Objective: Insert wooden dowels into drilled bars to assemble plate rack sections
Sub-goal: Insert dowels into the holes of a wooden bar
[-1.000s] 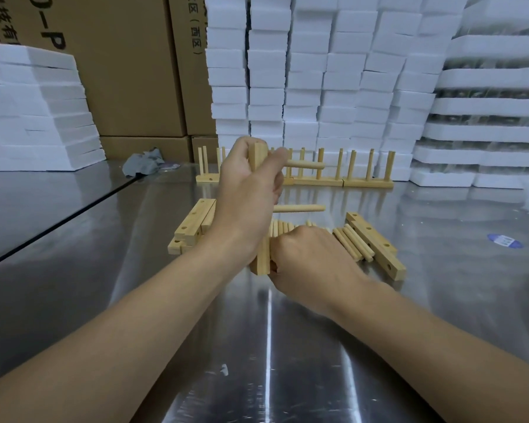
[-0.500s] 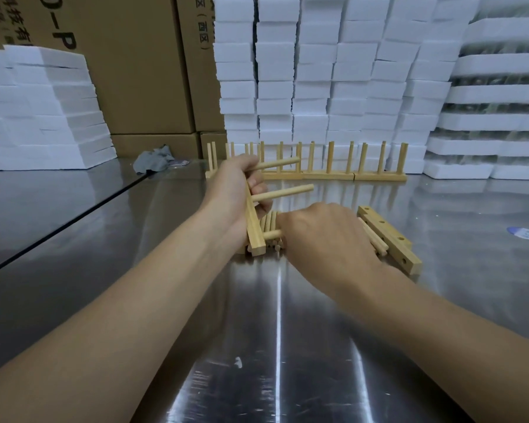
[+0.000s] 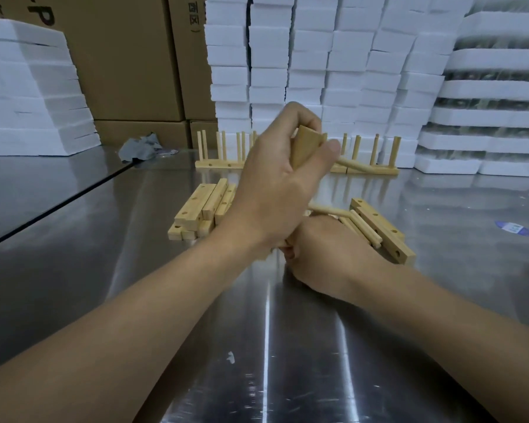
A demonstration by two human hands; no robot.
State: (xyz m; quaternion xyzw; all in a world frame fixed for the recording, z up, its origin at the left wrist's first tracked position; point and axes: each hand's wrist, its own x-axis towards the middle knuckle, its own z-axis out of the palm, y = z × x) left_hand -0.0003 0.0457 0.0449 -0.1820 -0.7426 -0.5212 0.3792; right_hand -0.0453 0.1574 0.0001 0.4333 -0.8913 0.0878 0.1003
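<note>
The left hand (image 3: 275,190) has fingers and thumb wrapped around a drilled bar (image 3: 306,146), held upright above the steel table (image 3: 257,346); two dowels (image 3: 349,164) stick out from the bar to the right; the right hand (image 3: 327,257) is at the bar's lower end, fingers curled under, and I cannot tell if it holds a dowel; loose dowels (image 3: 365,228) lie just right of the bar, spare bars (image 3: 196,209) to its left. The risk, I think: a dowel entering tilted may jam; a hard push may twist the bar in the grip.
</note>
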